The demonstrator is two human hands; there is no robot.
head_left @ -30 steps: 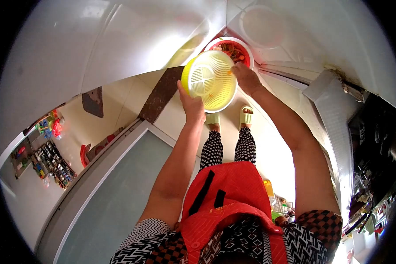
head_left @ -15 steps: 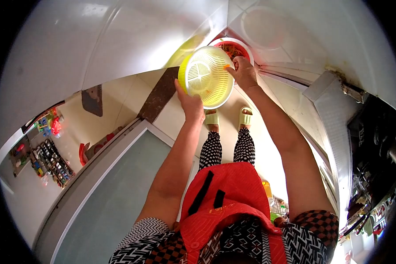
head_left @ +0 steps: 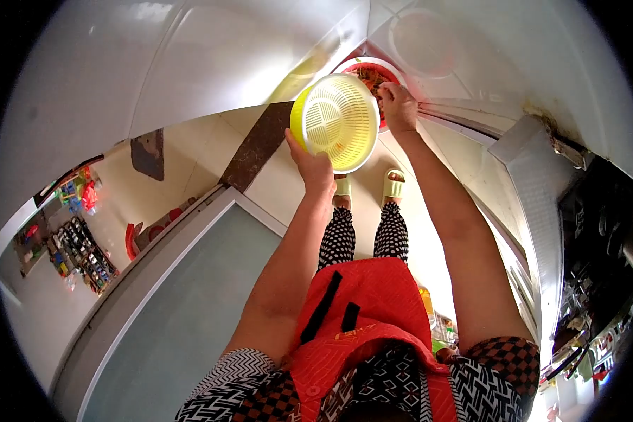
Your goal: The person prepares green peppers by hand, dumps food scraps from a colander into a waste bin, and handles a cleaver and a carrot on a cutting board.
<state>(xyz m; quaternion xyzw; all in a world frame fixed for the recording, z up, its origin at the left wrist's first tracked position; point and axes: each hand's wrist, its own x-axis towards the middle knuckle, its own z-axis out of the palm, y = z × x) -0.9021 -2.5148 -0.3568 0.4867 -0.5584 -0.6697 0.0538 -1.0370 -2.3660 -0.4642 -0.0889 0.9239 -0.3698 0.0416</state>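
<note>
My left hand (head_left: 312, 167) grips the lower left rim of a yellow basket (head_left: 339, 119) with a slotted white-rimmed inside, tilted toward me. A small orange bit lies low inside it. Behind the basket is a red bin (head_left: 399, 76) with a pale rim, holding brown and orange scraps. Over the bin's right side is my right hand (head_left: 399, 107), apart from the basket, its fingers bent together; whether anything is between the fingertips is too small to tell.
Light green slippers (head_left: 394, 184) are on my feet on the pale floor. A framed glass panel (head_left: 190, 302) stands at the left, shelves of small goods (head_left: 84, 254) beyond it. Dark cluttered items (head_left: 598, 246) are at the right. A red apron (head_left: 362, 302) covers my front.
My right hand has moved from the basket's right rim to over the bin. The orange bit near its fingers half a second ago is no longer there. The basket has shifted slightly.
</note>
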